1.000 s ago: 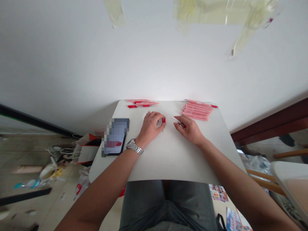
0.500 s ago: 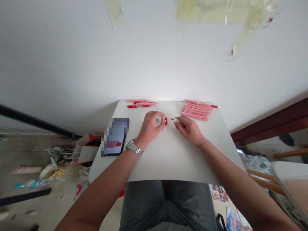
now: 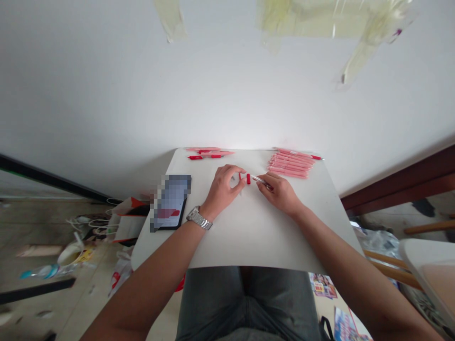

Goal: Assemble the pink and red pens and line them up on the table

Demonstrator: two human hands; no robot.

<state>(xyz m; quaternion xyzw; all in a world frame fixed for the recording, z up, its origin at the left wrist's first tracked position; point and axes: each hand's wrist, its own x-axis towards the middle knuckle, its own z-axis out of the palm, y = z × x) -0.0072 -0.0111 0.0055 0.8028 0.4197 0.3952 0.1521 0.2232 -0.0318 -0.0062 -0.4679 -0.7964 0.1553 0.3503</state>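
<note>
My left hand [image 3: 223, 187] pinches a small red pen part [image 3: 248, 178] between thumb and fingertips, above the middle of the white table [image 3: 249, 227]. My right hand [image 3: 280, 192] grips a thin pen barrel [image 3: 259, 179] that points left, with its tip touching the red part. A silver watch [image 3: 199, 218] sits on my left wrist. Both hands hover close together near the far half of the table.
A pile of several pink pens [image 3: 291, 163] lies at the far right of the table. A few red and pink pens [image 3: 208, 153] lie at the far left edge. A dark phone [image 3: 170, 201] rests on the left side. Clutter covers the floor on the left, and a chair [image 3: 426, 265] stands on the right.
My hands have moved toward each other. The red part in my left hand shifted right and now meets the tip of the barrel in my right hand.
</note>
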